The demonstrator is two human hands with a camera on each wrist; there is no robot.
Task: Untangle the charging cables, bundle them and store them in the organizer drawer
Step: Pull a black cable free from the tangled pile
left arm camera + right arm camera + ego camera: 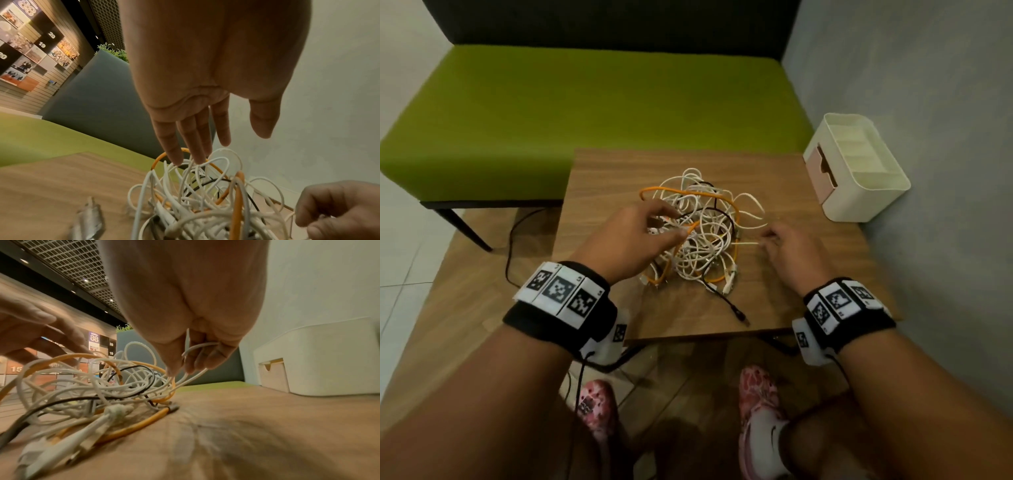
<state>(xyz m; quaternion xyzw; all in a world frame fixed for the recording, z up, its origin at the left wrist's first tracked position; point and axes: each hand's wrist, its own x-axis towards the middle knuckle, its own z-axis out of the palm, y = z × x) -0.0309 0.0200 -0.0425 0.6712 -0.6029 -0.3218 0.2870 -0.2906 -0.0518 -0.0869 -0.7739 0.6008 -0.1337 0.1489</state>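
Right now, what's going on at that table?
A person is starting on a tangled pile of white, orange and black charging cables on the wooden table. The right hand pinches one white cable; the left hand reaches over the pile, fingers extended. The cream organizer sits at the table's far right, nothing stored yet.

A small wooden table [619,178] holds a messy pile of cables [698,229] in the middle and a white organizer [859,192], maybe plastic, at its far right corner.
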